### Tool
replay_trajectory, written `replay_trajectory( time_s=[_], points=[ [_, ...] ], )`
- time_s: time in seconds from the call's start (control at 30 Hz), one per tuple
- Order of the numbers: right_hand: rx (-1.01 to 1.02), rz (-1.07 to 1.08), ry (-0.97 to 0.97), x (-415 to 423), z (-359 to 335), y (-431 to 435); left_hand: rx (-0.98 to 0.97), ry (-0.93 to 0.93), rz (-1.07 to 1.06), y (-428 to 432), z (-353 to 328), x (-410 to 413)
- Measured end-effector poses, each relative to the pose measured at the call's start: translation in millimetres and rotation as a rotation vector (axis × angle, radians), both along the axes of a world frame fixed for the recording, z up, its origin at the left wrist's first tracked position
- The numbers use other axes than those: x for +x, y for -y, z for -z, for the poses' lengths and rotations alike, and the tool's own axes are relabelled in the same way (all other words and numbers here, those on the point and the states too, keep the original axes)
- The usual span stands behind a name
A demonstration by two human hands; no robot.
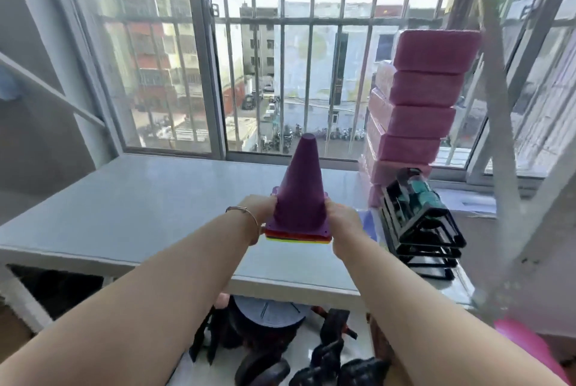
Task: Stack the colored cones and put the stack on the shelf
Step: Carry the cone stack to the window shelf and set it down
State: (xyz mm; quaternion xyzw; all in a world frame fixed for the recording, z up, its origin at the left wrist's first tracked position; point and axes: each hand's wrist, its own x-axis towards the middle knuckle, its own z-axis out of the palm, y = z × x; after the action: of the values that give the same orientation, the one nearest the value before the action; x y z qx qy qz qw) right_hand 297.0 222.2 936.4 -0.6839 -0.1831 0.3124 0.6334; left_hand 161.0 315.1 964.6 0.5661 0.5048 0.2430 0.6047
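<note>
A stack of cones has a purple cone on top, with red, orange and yellow base edges showing beneath it. My left hand grips the stack's left side at the base and my right hand grips its right side. The stack is upright, over the right part of the pale shelf top; I cannot tell whether its base touches the surface. A thin bracelet is on my left wrist.
A tall pile of pink foam blocks stands at the right by the barred window. Black wire racks holding a teal item sit just right of my right hand. Dark gear lies on the floor under the shelf.
</note>
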Motion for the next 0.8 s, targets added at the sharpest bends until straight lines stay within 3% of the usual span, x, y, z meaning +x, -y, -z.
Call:
replay_trajectory(
  time_s=[0.37, 0.8],
  points=[
    [-0.160, -0.001, -0.006, 57.9, 8.7, -80.6, -0.031, -0.015, -0.025, -90.7, 42.4, 72.4],
    [-0.261, 0.108, -0.015, 111.6, 26.2, -204.7, -0.018, -0.068, 0.089, -204.7, 49.3, 137.9]
  ],
)
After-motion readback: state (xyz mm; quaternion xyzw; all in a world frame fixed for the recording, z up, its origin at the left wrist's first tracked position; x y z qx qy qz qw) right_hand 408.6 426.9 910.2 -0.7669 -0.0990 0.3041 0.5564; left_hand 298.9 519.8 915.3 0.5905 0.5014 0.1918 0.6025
